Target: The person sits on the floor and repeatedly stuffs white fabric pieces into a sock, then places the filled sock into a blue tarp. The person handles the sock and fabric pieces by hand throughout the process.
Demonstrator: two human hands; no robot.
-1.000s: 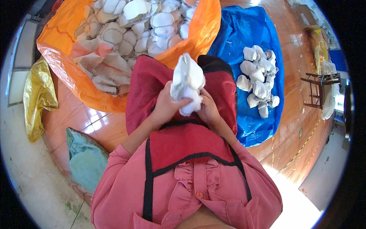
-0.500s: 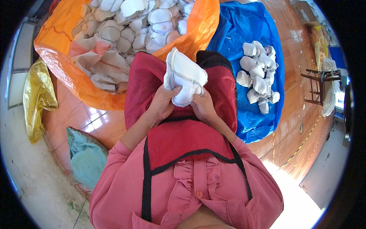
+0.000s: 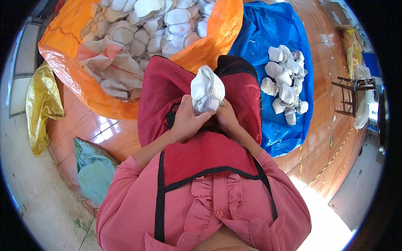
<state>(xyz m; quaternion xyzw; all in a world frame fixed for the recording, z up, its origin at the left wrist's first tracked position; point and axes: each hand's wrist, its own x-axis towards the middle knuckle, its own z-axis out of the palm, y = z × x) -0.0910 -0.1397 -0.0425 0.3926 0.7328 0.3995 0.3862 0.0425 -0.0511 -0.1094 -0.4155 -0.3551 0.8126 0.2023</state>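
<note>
A white padded fabric piece (image 3: 206,88) with stitched seams stands above my lap, its lower end gathered in both hands. My left hand (image 3: 189,119) is closed on it from the left, with the thumb pressed across the bottom. From the right, my right hand (image 3: 226,116) grips the same end; its fingertips are partly hidden behind the fabric. Folds run along the piece and its upper end is rounded. Under it lies the dark red apron (image 3: 167,79) with black edging.
Ahead on the left, an open orange sack (image 3: 104,104) holds many flat white pads (image 3: 178,17). A blue plastic sheet (image 3: 278,138) on the right bears a pile of bunched white pieces (image 3: 288,93). A yellow bag (image 3: 39,108), a green bag (image 3: 96,175) and a wooden stool (image 3: 349,95) stand farther out.
The white fabric piece went from broad and spread to narrow and folded, and sits slightly lower. My left hand moved up and right, its thumb now across the base.
</note>
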